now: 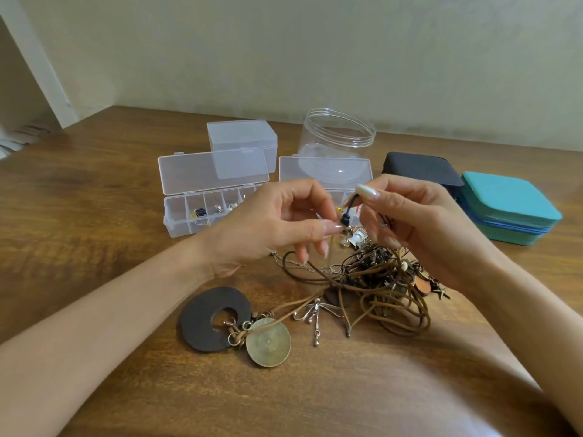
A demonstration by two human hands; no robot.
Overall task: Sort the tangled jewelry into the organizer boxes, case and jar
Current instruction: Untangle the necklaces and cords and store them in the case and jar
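Note:
A tangle of brown cords, chains and charms (378,279) lies on the wooden table (94,216). My right hand (419,231) pinches a thin black cord (351,205) near its top, above the tangle. My left hand (271,228) pinches the small black knot or bead at that cord's lower end. A dark wooden ring pendant (202,320) and a brass disc (268,342) lie in front on a brown cord. Two open clear organizer boxes (189,216) (315,175) stand behind my hands; the left one holds several small pieces. A clear jar (337,140) stands open at the back.
A shut clear box (243,137) stands behind the left organizer. A black case (419,168) and a shut teal zip case (508,206) sit at the right. A silver dragonfly charm (315,313) lies in front of the tangle. A wall runs along the table's far edge.

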